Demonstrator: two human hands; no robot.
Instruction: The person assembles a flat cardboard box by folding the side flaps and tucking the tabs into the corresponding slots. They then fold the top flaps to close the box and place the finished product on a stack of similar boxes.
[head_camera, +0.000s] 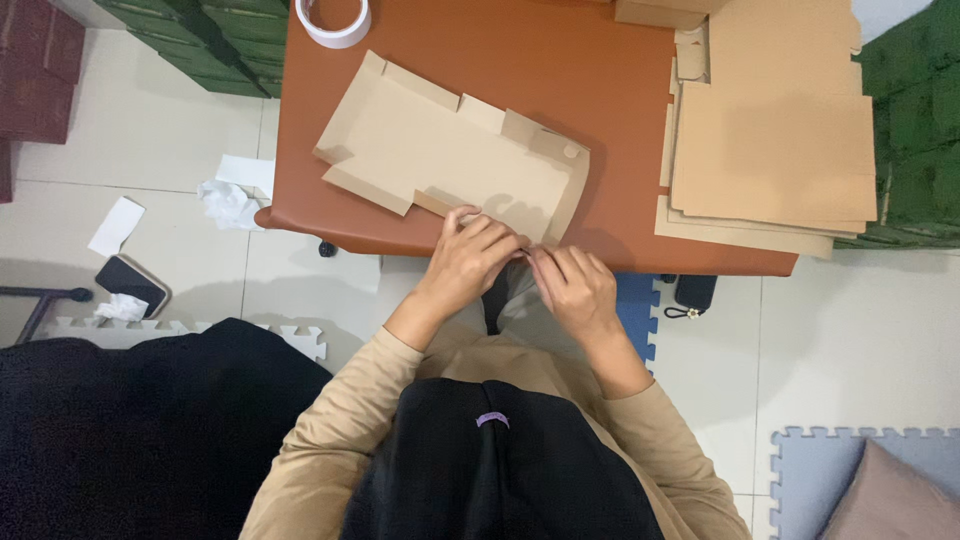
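On the floor at the far left lie a scrap of white paper (116, 224), a dark phone (131, 282) and some crumpled white tissue (229, 203), all left of the brown table (560, 60). At the table's far left corner stands a roll of white tape (334, 20). Right of it, spread flat across the middle of the table, is the unfolded cardboard box blank (450, 155), tilted so that its left end lies farther from me than its right end, which comes down to the near edge. My left hand (470, 262) rests at that near edge, its fingers (487, 233) curled down onto the lower right corner of the blank and pinching a small flap there, closed on the cardboard. My right hand (575, 285) sits just beside it, touching fingertip to fingertip; its fingers (548, 262) are bent in tight around the same corner, though I cannot tell how much cardboard they really hold. Farther right, a stack of flat cardboard sheets (775, 150) covers the right end of the table, well apart from my hands. Below that end, on the floor, lies a small black pouch (693, 291).
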